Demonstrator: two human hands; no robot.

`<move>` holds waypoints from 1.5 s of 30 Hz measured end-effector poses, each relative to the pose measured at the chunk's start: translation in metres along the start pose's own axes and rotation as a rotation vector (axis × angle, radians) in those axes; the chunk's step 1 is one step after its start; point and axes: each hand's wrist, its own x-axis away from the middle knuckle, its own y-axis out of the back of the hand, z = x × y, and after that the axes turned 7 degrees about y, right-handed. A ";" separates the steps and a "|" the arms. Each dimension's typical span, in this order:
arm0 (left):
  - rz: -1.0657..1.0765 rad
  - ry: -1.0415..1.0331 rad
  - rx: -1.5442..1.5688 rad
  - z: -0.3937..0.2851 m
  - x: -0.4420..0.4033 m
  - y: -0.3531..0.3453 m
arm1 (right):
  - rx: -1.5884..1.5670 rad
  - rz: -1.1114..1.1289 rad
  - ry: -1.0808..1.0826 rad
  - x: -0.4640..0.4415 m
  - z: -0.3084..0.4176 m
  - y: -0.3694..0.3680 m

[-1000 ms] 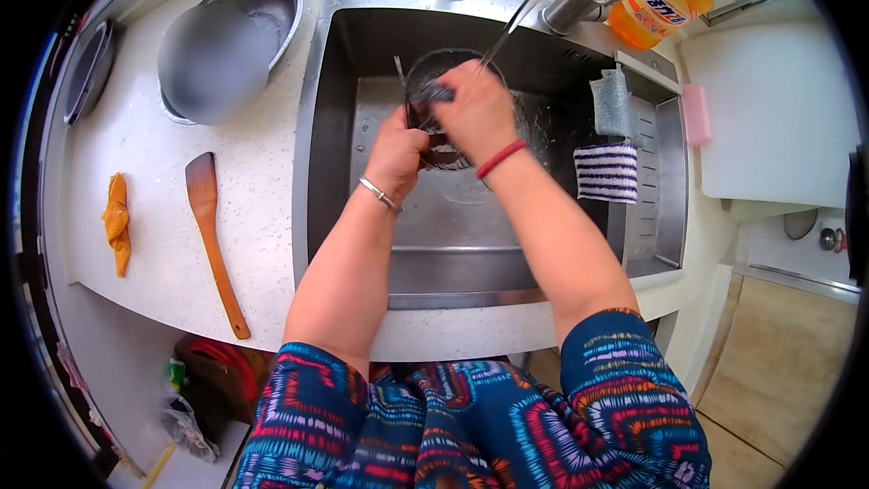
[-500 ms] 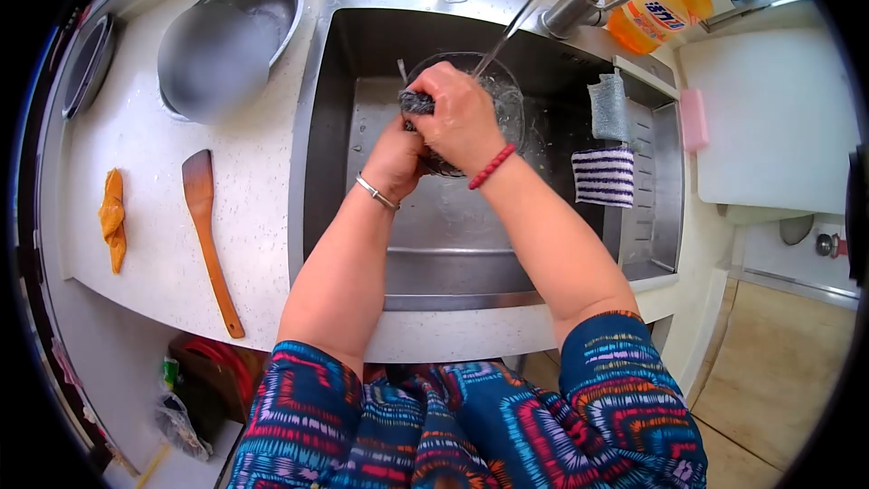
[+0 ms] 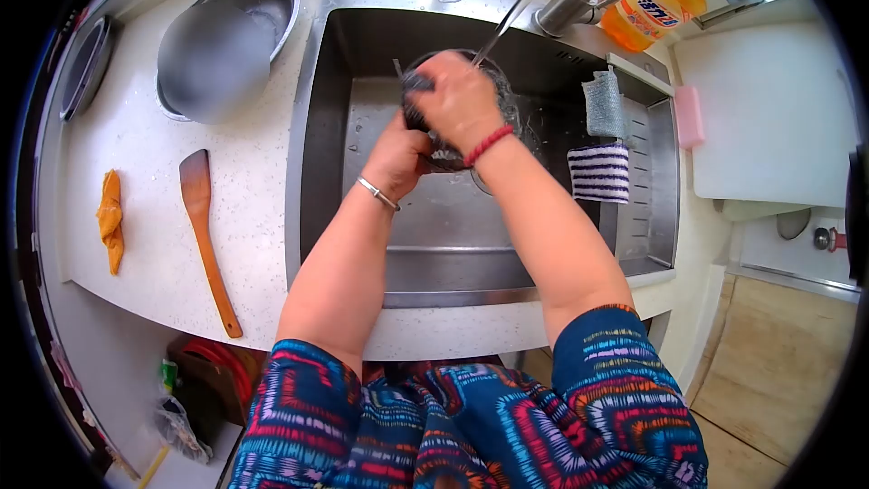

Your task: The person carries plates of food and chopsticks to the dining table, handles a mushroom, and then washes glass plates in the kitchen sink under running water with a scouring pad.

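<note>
Over the sink (image 3: 434, 258), a round, dark-rimmed bowl-like vessel (image 3: 509, 95) is under the running tap water. Its material is hard to tell. My left hand (image 3: 396, 158) grips its near left edge, fingers partly hidden beneath. My right hand (image 3: 457, 104) is closed on a dark grey scrubber (image 3: 417, 81) and presses it against the vessel's left rim. That hand is smeared by motion. A thin stream of water (image 3: 511, 18) falls just beyond my right hand.
A striped cloth (image 3: 598, 174) and a silvery cloth (image 3: 604, 104) hang on the sink's right divider. An orange detergent bottle (image 3: 647, 14) stands by the faucet (image 3: 575, 4). Left lie a wooden spatula (image 3: 201, 217), an orange cloth (image 3: 109, 217) and a metal basin (image 3: 281, 0).
My right hand has shifted slightly up and left with the scrubber, and is more blurred. My left hand keeps its hold on the vessel. The whole view has shifted a little.
</note>
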 end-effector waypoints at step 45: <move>-0.116 -0.266 0.034 -0.003 -0.007 0.003 | -0.023 -0.048 0.277 -0.004 0.000 -0.001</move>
